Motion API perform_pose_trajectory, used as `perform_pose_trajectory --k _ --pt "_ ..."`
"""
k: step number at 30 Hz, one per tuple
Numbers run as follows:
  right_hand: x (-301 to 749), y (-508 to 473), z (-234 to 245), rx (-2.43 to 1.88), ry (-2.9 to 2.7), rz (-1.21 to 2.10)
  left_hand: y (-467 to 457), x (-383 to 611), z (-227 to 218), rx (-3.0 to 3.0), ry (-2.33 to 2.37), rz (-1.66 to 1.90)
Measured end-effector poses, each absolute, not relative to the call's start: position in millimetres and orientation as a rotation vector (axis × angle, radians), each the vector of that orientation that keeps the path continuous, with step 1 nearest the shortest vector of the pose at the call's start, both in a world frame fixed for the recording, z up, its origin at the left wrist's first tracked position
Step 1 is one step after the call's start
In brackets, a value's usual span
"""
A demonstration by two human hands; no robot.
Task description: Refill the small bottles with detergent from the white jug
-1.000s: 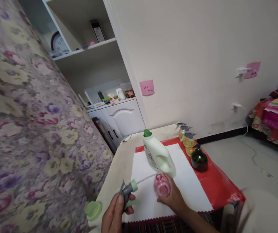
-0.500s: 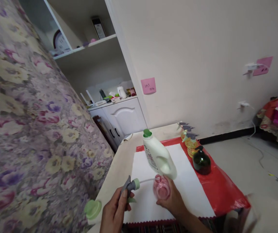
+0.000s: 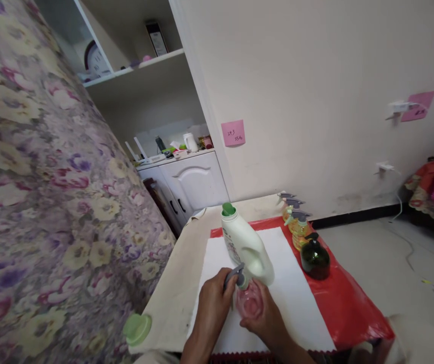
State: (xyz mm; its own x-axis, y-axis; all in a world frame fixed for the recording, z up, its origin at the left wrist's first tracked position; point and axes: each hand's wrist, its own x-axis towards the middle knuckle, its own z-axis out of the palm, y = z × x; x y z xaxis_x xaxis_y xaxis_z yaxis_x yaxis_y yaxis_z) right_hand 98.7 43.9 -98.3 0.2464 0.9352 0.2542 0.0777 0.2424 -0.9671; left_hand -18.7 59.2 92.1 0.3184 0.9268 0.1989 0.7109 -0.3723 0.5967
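Left hand [image 3: 212, 298]: you grip the spray head [image 3: 241, 280];
Right hand [image 3: 269, 316]: you clasp the pink bottle [image 3: 249, 302] beneath it;
Pale jug [image 3: 246, 243]: stands just beyond

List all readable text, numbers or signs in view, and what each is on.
Clock: "11", "10"; other numerals hidden.
Note near cabinet: handwritten, seemingly "2", an unclear mark, "3"; below, "55" and an unclear character.
Note by plug: too blurred.
Jug label: too small.
Box label: too blurred.
Pink bottle: none seen.
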Motion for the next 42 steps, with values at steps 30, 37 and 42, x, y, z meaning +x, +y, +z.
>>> perform_pose_trajectory --k 30,37,42 --pt "90.9 54.0 -124.0 -1.095 -1.113 0.887 72.5 -25.9 27.9 1.797 1.005 1.057" --pt "88.7 54.8 -126.7 -1.067 -1.097 0.867 76.9 -19.1 30.2 1.78 1.067 1.004" --pt "91.8 49.1 -116.4 -1.038 -1.147 0.837 71.7 -23.4 26.0 1.819 1.07 1.056"
